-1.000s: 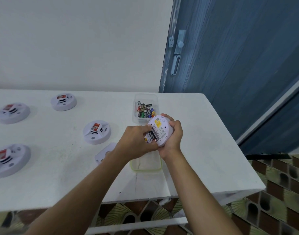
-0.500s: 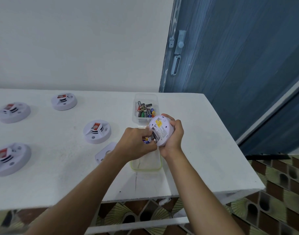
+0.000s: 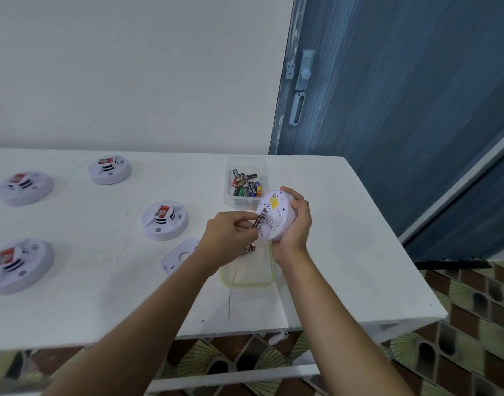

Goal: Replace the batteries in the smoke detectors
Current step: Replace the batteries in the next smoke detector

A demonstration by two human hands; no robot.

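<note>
My right hand point(image 3: 295, 224) grips a white round smoke detector point(image 3: 276, 214) held back side up above the table, its yellow label showing. My left hand point(image 3: 230, 237) pinches a dark battery point(image 3: 260, 222) at the detector's open battery slot. Another brown battery point(image 3: 249, 249) lies in the shallow green-rimmed tray point(image 3: 246, 271) just below my hands. A clear box of several loose batteries point(image 3: 246, 182) stands right behind the detector.
Several more white smoke detectors lie on the white table point(image 3: 102, 281), the nearest point(image 3: 164, 220) left of my hands. A white cover plate point(image 3: 180, 255) lies beside my left wrist. A blue door point(image 3: 402, 110) stands at the right; the table's right edge is close.
My left hand has lifted a battery partly out of the detector's slot. A second battery now lies in the tray below. The detector stayed in my right hand.
</note>
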